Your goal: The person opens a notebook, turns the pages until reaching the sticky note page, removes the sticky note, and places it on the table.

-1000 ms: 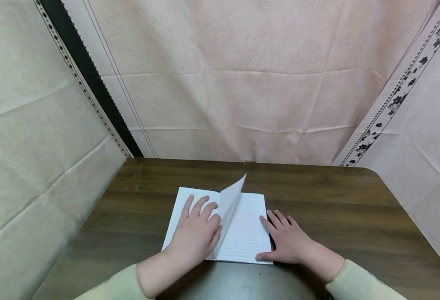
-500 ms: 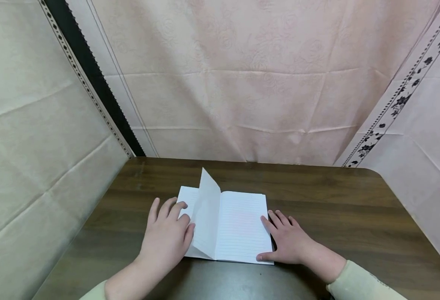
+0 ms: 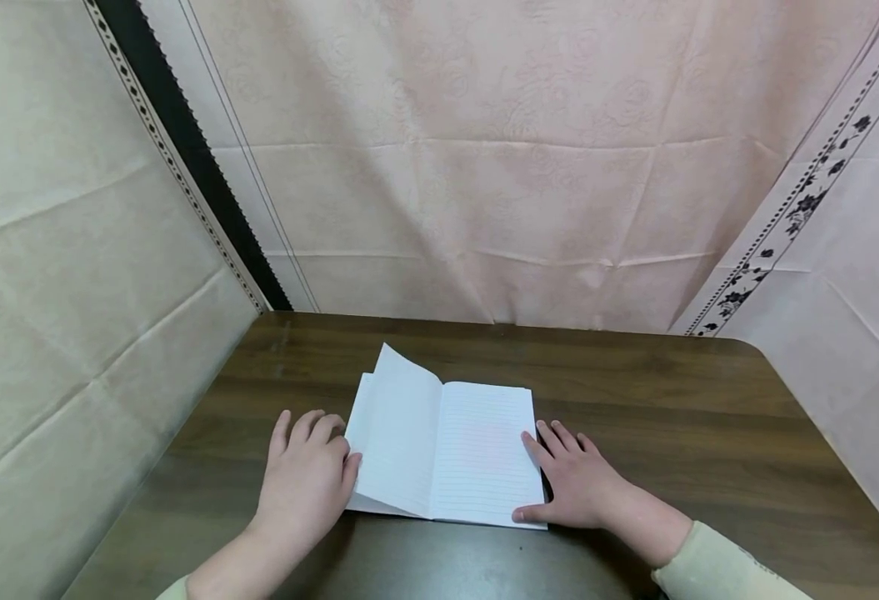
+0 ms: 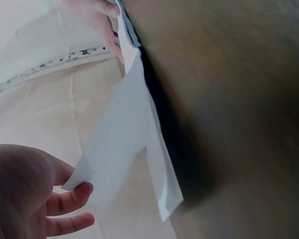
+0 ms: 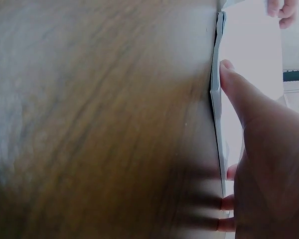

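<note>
An open notebook (image 3: 487, 467) with faintly lined white paper lies on the wooden table. My left hand (image 3: 306, 471) is at its left side and pinches the outer edge of a raised page (image 4: 109, 139) between thumb and fingers, as the left wrist view shows. That page stands up off the left half, its far corner jutting past the notebook's top edge. My right hand (image 3: 577, 479) rests at the notebook's right edge, thumb on the lower right corner of the paper, fingers stretched out along the side. In the right wrist view the thumb (image 5: 234, 82) presses the paper.
The brown wooden table (image 3: 634, 383) extends around the notebook on all sides. A pale pink cloth (image 3: 484, 167) hangs behind its far edge. White cloths (image 3: 94, 333) with black patterned borders close in the left and right sides.
My left hand has moved left, drawing the page over from near the middle fold to the left half. The right hand has stayed on the right edge.
</note>
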`<state>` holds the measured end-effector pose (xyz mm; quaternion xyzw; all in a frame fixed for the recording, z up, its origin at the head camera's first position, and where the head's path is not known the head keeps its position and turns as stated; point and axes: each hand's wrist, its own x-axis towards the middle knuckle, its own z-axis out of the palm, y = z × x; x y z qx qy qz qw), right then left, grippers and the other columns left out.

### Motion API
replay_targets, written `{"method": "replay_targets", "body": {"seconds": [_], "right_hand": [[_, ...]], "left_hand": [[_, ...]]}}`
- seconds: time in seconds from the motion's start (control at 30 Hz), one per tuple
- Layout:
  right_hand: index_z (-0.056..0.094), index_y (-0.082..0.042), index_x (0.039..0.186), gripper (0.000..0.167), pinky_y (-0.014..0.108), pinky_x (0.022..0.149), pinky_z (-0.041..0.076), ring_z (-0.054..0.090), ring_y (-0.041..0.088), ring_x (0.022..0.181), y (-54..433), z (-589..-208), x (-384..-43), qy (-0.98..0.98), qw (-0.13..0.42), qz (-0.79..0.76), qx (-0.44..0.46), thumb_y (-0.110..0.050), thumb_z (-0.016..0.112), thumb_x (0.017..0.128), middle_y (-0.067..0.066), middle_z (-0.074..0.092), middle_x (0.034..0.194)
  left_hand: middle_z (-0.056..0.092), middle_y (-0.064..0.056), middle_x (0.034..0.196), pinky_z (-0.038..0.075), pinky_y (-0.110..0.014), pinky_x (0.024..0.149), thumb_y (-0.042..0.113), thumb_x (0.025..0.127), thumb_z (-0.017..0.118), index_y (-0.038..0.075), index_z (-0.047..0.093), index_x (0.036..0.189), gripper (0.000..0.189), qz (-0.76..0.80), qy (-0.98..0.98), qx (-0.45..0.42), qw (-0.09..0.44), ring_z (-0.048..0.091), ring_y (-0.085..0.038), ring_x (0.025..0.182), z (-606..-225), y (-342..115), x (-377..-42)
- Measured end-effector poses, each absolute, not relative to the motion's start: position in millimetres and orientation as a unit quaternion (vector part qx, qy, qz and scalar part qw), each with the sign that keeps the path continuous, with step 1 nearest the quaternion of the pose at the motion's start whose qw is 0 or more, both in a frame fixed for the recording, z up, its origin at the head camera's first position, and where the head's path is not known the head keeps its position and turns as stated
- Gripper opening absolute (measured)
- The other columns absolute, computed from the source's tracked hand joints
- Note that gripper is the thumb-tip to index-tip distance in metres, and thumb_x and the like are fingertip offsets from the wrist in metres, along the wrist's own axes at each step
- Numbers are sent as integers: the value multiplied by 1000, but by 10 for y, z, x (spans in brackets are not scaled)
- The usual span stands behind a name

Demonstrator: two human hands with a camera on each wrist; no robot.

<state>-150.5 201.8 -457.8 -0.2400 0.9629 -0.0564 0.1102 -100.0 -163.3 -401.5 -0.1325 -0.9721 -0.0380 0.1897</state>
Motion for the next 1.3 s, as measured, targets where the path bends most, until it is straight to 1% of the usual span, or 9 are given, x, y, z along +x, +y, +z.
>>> {"method": "replay_targets", "body": {"seconds": [0.13, 0.3, 0.57, 0.63, 0.8, 0.87, 1.0, 1.13, 1.3], "right_hand": [[33, -9, 155, 116, 69, 107, 24, 23, 43, 145, 2024, -4595, -1508, 962, 106, -59, -245, -89, 50, 72, 21, 26, 159], [32, -12, 156, 117, 67, 108, 25, 22, 42, 146, 2022, -4585, -1508, 963, 114, -51, -237, -91, 48, 71, 19, 24, 160], [31, -14, 156, 120, 66, 108, 26, 22, 40, 146, 2016, -4561, -1519, 965, 121, -39, -231, -94, 44, 68, 18, 24, 161], [31, -15, 156, 119, 66, 108, 26, 22, 40, 147, 2016, -4559, -1519, 965, 121, -38, -231, -94, 45, 68, 17, 24, 161], [30, -15, 157, 119, 66, 108, 26, 22, 40, 147, 2017, -4572, -1523, 964, 122, -41, -232, -94, 45, 69, 18, 24, 161], [30, -15, 157, 120, 66, 108, 26, 22, 40, 147, 2018, -4576, -1523, 964, 121, -42, -231, -94, 44, 69, 18, 23, 161], [30, -15, 157, 119, 66, 108, 26, 22, 40, 147, 2015, -4569, -1522, 965, 118, -41, -232, -94, 44, 69, 18, 24, 161], [30, -15, 157, 120, 65, 109, 26, 22, 40, 147, 2016, -4577, -1517, 965, 119, -39, -232, -95, 44, 69, 17, 24, 161], [31, -14, 156, 119, 66, 109, 25, 22, 40, 147, 2021, -4583, -1515, 965, 117, -39, -233, -94, 45, 69, 18, 24, 161]], "left_hand": [[64, -7, 116, 20, -63, 111, 24, 86, 72, 15, 65, 66, 22, -27, -978, -118, 168, 49, -35, 121, -4069, -1674, -1015], [64, -9, 115, 20, -63, 111, 24, 83, 73, 14, 66, 66, 21, 0, -983, -116, 141, 50, -36, 119, -4173, -1703, -1039], [61, -9, 102, 25, -63, 110, 27, 80, 76, 13, 65, 64, 24, 56, -984, -127, 110, 51, -37, 113, -4291, -1696, -1077], [60, -10, 102, 25, -63, 110, 28, 80, 76, 13, 66, 66, 24, 70, -985, -125, 96, 51, -38, 113, -4296, -1687, -1090], [59, -12, 103, 24, -63, 110, 30, 82, 77, 10, 70, 73, 22, 96, -988, -115, 39, 49, -40, 115, -4309, -1673, -1121], [59, -12, 102, 23, -63, 110, 30, 82, 76, 10, 70, 74, 22, 99, -988, -112, 27, 49, -41, 115, -4319, -1671, -1134], [59, -11, 99, 24, -63, 110, 32, 83, 76, 10, 71, 75, 24, 104, -988, -109, 19, 49, -40, 113, -4320, -1674, -1148], [60, -12, 101, 24, -64, 109, 34, 82, 77, 9, 71, 77, 26, 108, -988, -105, 15, 49, -40, 113, -4304, -1682, -1157], [61, -14, 103, 25, -64, 109, 38, 80, 79, 7, 70, 85, 33, 109, -988, -102, 27, 50, -40, 113, -4292, -1697, -1147]]}}
